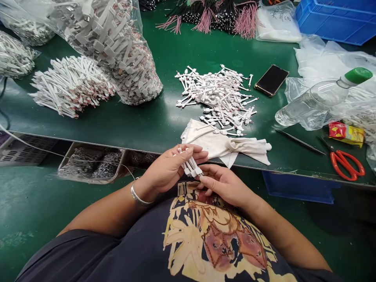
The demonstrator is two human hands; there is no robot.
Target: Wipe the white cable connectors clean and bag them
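Observation:
Between my two hands is a small bunch of short white cables (190,166) with metal-tipped plugs at the lower end. My left hand (173,166) has its thumb over the bunch and its fingers behind. The thumb and fingertips of my right hand (225,184) pinch the plug end; whether they grip one plug or several is hidden. Just beyond the hands, a white cloth (202,141) lies at the table's front edge. Behind it a loose pile of similar short white cables (217,94) is spread on the green table (182,51).
Left stand a bulging plastic bag of white cables (117,47) and a stacked heap (70,84). A phone (272,80), tilted water bottle (317,98), tweezers (301,141) and red-handled scissors (346,164) lie right. Below the edge is a bin (63,164).

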